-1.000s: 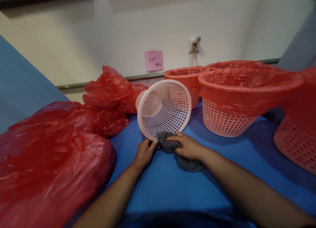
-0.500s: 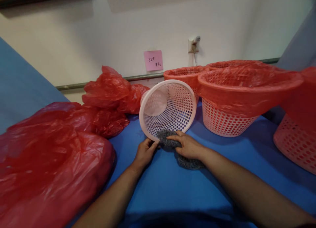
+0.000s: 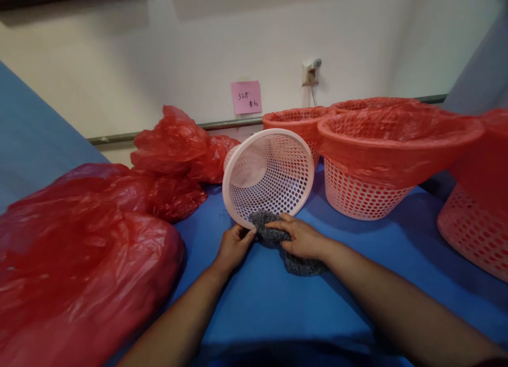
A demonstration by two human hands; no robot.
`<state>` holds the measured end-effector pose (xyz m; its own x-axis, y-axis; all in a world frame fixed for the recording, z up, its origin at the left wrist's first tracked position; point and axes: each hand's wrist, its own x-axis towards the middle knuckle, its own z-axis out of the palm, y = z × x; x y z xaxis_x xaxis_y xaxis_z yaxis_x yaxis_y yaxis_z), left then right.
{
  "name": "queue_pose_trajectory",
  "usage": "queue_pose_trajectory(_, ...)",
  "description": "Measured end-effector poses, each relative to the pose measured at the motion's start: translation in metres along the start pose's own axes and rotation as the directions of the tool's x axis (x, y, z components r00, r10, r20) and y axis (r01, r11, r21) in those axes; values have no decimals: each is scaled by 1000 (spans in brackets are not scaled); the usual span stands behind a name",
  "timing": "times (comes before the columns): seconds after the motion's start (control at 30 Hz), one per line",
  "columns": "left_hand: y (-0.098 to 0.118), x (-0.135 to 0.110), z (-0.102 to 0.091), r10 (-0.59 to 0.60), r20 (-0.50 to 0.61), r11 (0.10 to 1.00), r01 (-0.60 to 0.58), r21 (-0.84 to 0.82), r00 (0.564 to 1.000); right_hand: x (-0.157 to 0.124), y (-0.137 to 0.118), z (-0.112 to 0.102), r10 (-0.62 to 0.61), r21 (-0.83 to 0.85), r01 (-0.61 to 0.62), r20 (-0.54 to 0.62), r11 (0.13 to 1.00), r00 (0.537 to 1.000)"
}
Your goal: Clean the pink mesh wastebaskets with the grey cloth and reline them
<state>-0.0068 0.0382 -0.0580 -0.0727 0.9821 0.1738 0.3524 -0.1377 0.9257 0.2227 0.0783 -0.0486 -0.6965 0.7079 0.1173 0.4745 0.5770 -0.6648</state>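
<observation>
As I look down through the head camera, the basket (image 3: 273,171) sits tipped on its side at the middle of the tabletop (image 3: 278,314), its round mouth turned towards me. I see the left hand (image 3: 232,248) pinching the lowest part of the rim, thumb on the near side, with the other fingers mostly hidden from me behind it. Just beside it, the right hand (image 3: 304,239) has its fingers closed over the cloth (image 3: 268,228), a dark grey one, which touches the rim close to the left thumb; the rest of the cloth hangs below the right wrist. To my left, a big red bag (image 3: 91,256) sprawls in glossy folds, and a crumpled red bag (image 3: 170,142) is heaped behind it. On the other side stand baskets lined in red: a small tub (image 3: 296,119) behind the basket, a wide tub (image 3: 363,168) well apart from the hands, and an end tub (image 3: 480,224) cut off by the frame's edge. A pink note (image 3: 246,98) (handwritten, and too small for me to read with confidence) is on the wall (image 3: 190,54), left of a socket (image 3: 309,74).
</observation>
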Motion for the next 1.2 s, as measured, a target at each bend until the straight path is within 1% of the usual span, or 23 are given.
queue_pose_trajectory(0.03,0,0,-1,-3,-12,1000,3,2,1000,-1,1,-3,16,-21,-16,4,1000,1000)
queue_pose_trajectory(0.1,2,0,-4,8,-81,1000,-7,11,997,-3,7,-14,136,-138,-142,-50,980,989)
queue_pose_trajectory(0.17,6,-1,-7,27,-156,1000,-25,16,987,-5,15,-29,294,-267,-338,-192,902,936)
queue_pose_trajectory(0.23,10,-2,-9,43,-198,999,-40,19,979,-5,20,-40,380,-335,-492,-348,803,857)
queue_pose_trajectory(0.27,11,-3,-9,49,-209,999,-45,21,977,-5,22,-42,395,-349,-531,-390,772,832)
queue_pose_trajectory(0.3,12,-3,-8,54,-217,999,-51,20,975,-5,22,-42,397,-356,-535,-391,766,830)
queue_pose_trajectory(0.37,11,-3,-6,55,-206,998,-54,10,977,-4,19,-37,374,-334,-463,-299,821,878)
queue_pose_trajectory(0.47,5,-1,-1,39,-99,999,-39,-3,994,-2,11,-20,207,-161,-217,-80,963,975)
queue_pose_trajectory(0.5,2,-1,0,31,-53,1000,-32,-2,998,-1,10,-15,129,-75,-131,-27,989,991)
queue_pose_trajectory(0.57,-2,1,1,10,7,1000,-10,15,1000,0,8,-9,4,78,-7,44,997,999)
queue_pose_trajectory(0.6,-3,1,0,0,9,1000,0,28,1000,0,9,-8,-16,113,10,52,994,999)
queue_pose_trajectory(0.63,-3,1,-2,-6,-10,999,6,44,1000,1,11,-9,4,107,-7,34,994,999)
queue_pose_trajectory(0.7,0,1,-5,4,-88,999,0,53,996,0,17,-17,155,-4,-155,-69,988,986)
queue_pose_trajectory(0.77,5,0,-8,24,-182,1000,-20,22,983,0,23,-28,326,-137,-359,-213,923,921)
queue_pose_trajectory(0.8,8,-1,-9,30,-216,1000,-29,5,976,-1,25,-33,381,-183,-436,-274,881,883)
queue_pose_trajectory(0.83,10,-2,-9,31,-236,999,-35,-11,971,-1,26,-37,412,-215,-487,-316,846,855)
queue_pose_trajectory(0.87,12,-2,-8,31,-243,999,-38,-23,970,-1,26,-39,419,-238,-505,-331,830,845)
queue_pose_trajectory(0.9,13,-2,-7,31,-238,999,-40,-30,971,0,25,-38,404,-255,-490,-323,833,856)
queue_pose_trajectory(0.93,14,-2,-5,32,-222,999,-40,-34,974,0,22,-35,371,-266,-448,-293,853,881)
queue_pose_trajectory(1.0,11,-1,-2,27,-170,999,-33,-28,985,1,15,-25,260,-247,-299,-180,921,949)
queue_pose_trajectory(1.07,7,1,1,8,-102,1000,-9,-7,995,3,9,-13,123,-143,-131,-66,981,990)
queue_pose_trajectory(1.13,4,2,2,-12,-57,1000,13,21,998,4,6,-4,16,5,-16,13,1000,1000)
queue_pose_trajectory(1.2,4,2,-1,-11,-59,1000,13,21,998,4,7,-3,-22,100,18,42,995,999)
